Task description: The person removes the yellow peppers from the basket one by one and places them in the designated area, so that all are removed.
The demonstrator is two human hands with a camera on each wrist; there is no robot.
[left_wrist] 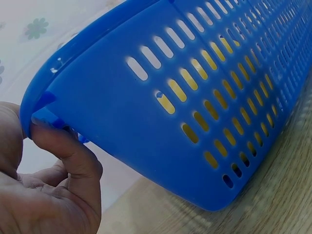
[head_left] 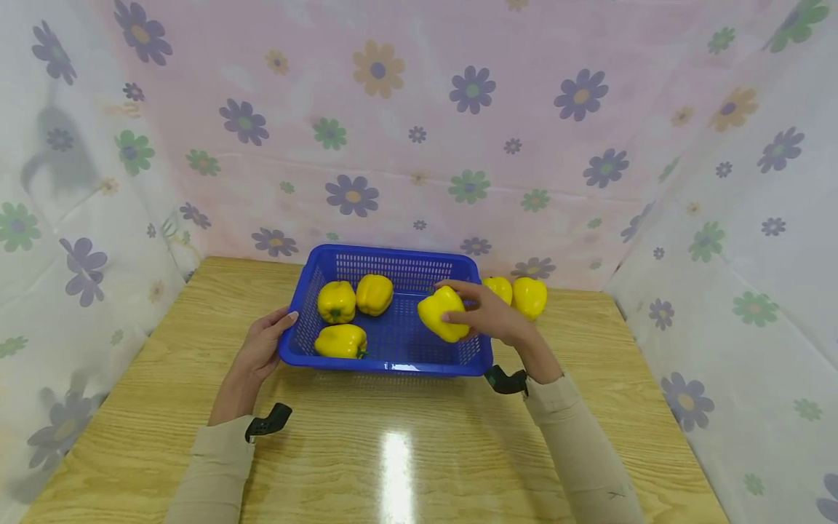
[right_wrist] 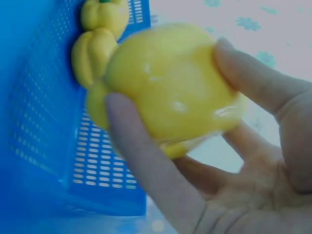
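Observation:
A blue plastic basket (head_left: 399, 366) with slotted walls stands on the wooden table. My left hand (head_left: 262, 342) grips its left rim, with the thumb over the edge and curled fingers beneath, as the left wrist view shows. Over the right part of the basket, my right hand (head_left: 487, 314) holds a yellow bell pepper (head_left: 442, 314) between thumb and fingers. Inside, toward the left, lie a yellow pepper (head_left: 337, 302), another pepper (head_left: 374, 295) beside it and a third pepper (head_left: 341, 341) nearer the front. The right wrist view shows the held pepper (right_wrist: 170, 83) close up, slightly blurred.
Two more yellow peppers sit on the table just right of the basket: one pepper (head_left: 499, 289) partly hidden by the right hand, the other pepper (head_left: 529, 298) farther right. Flowered cloth (head_left: 419, 145) hangs behind and along both sides of the wooden table (head_left: 327, 451).

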